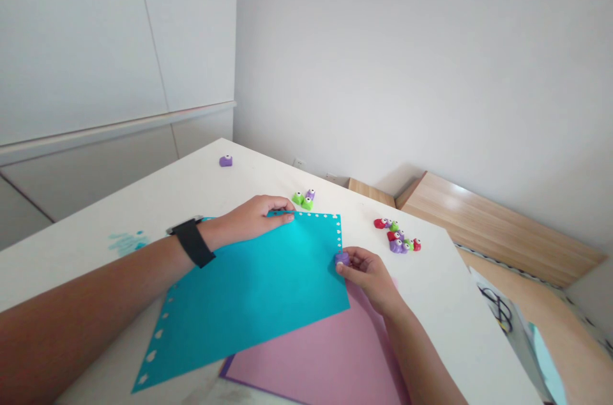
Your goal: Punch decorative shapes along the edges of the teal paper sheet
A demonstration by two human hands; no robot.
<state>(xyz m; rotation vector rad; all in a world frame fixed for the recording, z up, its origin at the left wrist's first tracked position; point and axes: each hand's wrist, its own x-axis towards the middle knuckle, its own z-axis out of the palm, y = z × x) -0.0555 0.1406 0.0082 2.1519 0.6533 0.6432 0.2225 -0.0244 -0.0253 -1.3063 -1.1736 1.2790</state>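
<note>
A teal paper sheet lies tilted on the white table, with a row of small punched holes along its top, right and lower left edges. My left hand grips the sheet's top edge. My right hand holds a small purple craft punch on the sheet's right edge. A pink paper sheet with a purple sheet showing beneath its edge lies partly under the teal one, close below my right hand.
Several green and purple punches stand beyond my left hand, and several red, green and purple punches lie to the right. A lone purple punch sits farther back. A wooden board leans beyond the table's right edge.
</note>
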